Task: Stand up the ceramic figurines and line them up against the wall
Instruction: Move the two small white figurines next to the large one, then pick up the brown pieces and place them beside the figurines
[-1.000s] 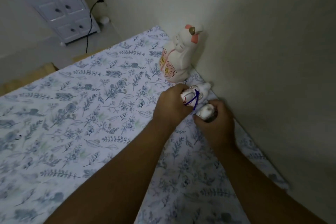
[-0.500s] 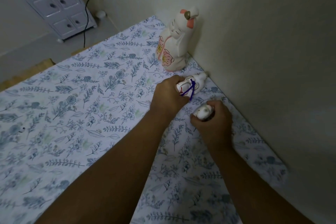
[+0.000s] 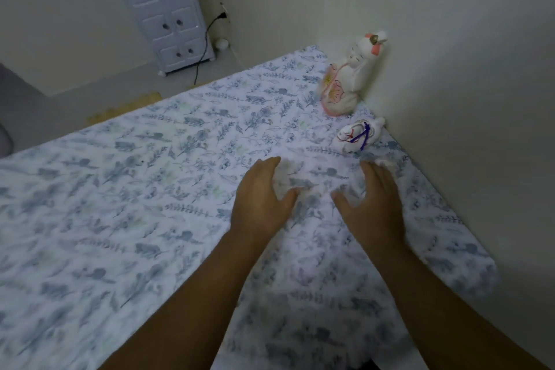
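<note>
A tall white ceramic figurine [image 3: 350, 78] with pink flowers stands upright against the wall [image 3: 450, 99]. In front of it, also at the wall, sits a small white figurine [image 3: 357, 136] tied with a purple cord. A blurred bit of a tiny white figurine [image 3: 384, 161] shows just past my right fingertips. My left hand [image 3: 264, 192] and my right hand [image 3: 372, 201] hover palm down over the floral cloth [image 3: 150, 189], fingers spread, holding nothing. Both hands are motion-blurred.
The floral cloth runs along the wall on the right; its far edge drops to the floor. A white drawer cabinet [image 3: 168, 15] stands at the back, with a black cable [image 3: 204, 48] plugged into a wall socket beside it.
Both hands have let go of the small figurines and pulled back toward me. The corded figurine now sits alone by the wall. The camera view has shifted left.
</note>
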Motion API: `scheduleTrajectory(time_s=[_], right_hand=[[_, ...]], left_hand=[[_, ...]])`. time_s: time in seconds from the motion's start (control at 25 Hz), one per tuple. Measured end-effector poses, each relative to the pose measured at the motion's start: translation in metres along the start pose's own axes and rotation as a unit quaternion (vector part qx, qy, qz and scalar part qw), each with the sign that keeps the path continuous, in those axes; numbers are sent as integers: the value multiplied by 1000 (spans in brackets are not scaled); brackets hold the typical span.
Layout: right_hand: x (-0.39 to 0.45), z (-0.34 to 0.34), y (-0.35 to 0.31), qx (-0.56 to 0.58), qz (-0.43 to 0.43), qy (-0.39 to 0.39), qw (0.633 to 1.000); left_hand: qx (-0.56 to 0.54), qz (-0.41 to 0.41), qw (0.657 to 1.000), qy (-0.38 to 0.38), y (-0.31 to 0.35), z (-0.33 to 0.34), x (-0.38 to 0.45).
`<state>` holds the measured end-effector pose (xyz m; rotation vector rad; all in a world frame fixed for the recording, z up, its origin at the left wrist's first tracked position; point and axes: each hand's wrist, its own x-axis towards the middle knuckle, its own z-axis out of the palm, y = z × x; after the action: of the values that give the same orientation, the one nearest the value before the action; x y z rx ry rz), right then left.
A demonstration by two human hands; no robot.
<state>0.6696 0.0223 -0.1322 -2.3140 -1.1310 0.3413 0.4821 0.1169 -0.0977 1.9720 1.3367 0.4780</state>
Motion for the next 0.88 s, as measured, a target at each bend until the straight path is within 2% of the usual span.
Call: scheduleTrajectory(time_s=[0.24, 0.44, 0.56, 0.64, 0.72, 0.88], right_hand=[[-116, 44, -95, -52, -147, -137, 978], [-205, 87, -145, -70, -261, -253, 929], [-240, 109, -159, -81, -326, -292, 895], [-252, 122, -167, -65, -311, -319, 893], [-259, 129, -177, -25, -258, -337, 905], [-257, 121, -184, 27, -201, -315, 927]], left_hand=[[50, -105, 992, 58, -90, -84, -149], [16, -151, 984, 96, -135, -124, -243], [2, -163, 983, 87, -164, -131, -273], [-8, -169, 984, 62, -183, -127, -279], [-40, -181, 981, 59, -195, -123, -278], [-84, -177, 978, 78, -189, -123, -266]])
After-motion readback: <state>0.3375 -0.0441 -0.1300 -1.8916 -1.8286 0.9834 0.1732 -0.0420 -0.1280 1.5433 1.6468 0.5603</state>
